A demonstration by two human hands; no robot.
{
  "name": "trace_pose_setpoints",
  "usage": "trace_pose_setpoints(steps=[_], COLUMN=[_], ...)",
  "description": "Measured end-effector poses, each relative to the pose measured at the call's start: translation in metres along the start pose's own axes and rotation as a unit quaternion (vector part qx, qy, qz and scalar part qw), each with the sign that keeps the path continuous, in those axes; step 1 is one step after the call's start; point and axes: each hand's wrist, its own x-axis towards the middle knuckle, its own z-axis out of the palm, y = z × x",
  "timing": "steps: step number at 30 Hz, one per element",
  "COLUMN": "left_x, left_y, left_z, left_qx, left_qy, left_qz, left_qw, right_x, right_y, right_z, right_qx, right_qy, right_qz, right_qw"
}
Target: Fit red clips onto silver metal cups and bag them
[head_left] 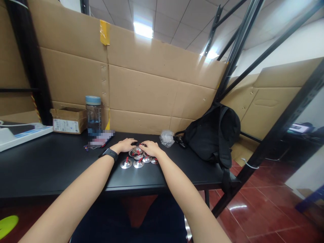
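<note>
Fingers [131, 142] of both hands lie spread, unclenched, over the nearest silver discs [138, 158] clustered beneath them.

Illumination is moderate and even, from two ceiling panels [143, 29] at 12 and 1 o'clock; the nearer one is overexposed. The black surface [50, 162] carries a soft sheen with only faint shadows. Glare streaks mark the red floor tiles [253, 206] at 4 o'clock. Wide-angle distortion bends the shelving posts [283, 125] and cardboard towards the edges. A pixelated patch [100, 138] lies at 10 o'clock of centre. Focus is adequate.
</note>
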Motion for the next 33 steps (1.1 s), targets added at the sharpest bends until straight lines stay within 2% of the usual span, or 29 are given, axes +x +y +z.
trace_pose_setpoints(steps=[6, 10, 15, 20, 23, 26, 29, 31, 33], left_x=[-0.017, -0.027, -0.03, -0.032, -0.031, -0.03, -0.029, -0.028, -0.027], left_y=[0.02, 0.025, 0.031, 0.039, 0.04, 0.038, 0.037, 0.036, 0.036], left_z=[-0.026, -0.04, -0.038, -0.037, -0.038, -0.037, -0.035, -0.034, -0.033], left_qx=[-0.09, -0.133, -0.161, -0.186, -0.181, -0.18, -0.183, -0.186, -0.19], left_qy=[0.001, -0.061, -0.038, -0.088, -0.103, -0.098, -0.096, -0.097, -0.098], left_qz=[0.022, 0.097, 0.158, 0.183, 0.186, 0.187, 0.179, 0.176, 0.179], left_qw=[0.996, 0.984, 0.974, 0.961, 0.96, 0.961, 0.962, 0.962, 0.96], right_x=[-0.001, 0.0, 0.001, 0.002, 0.005, 0.002, -0.012, -0.023, -0.032], right_y=[0.0, 0.0, 0.002, 0.005, 0.009, 0.025, 0.057, 0.083, 0.106], right_z=[0.001, 0.0, 0.001, 0.005, -0.001, -0.017, -0.04, -0.052, -0.057], right_qx=[0.008, 0.009, 0.008, 0.017, 0.015, 0.001, -0.009, 0.003, 0.043], right_qy=[0.002, 0.0, 0.001, 0.02, 0.076, 0.176, 0.274, 0.274, 0.225], right_qz=[0.003, 0.005, 0.0, -0.007, 0.011, 0.078, 0.235, 0.333, 0.367], right_qw=[1.0, 1.0, 1.0, 1.0, 0.997, 0.981, 0.933, 0.903, 0.902])
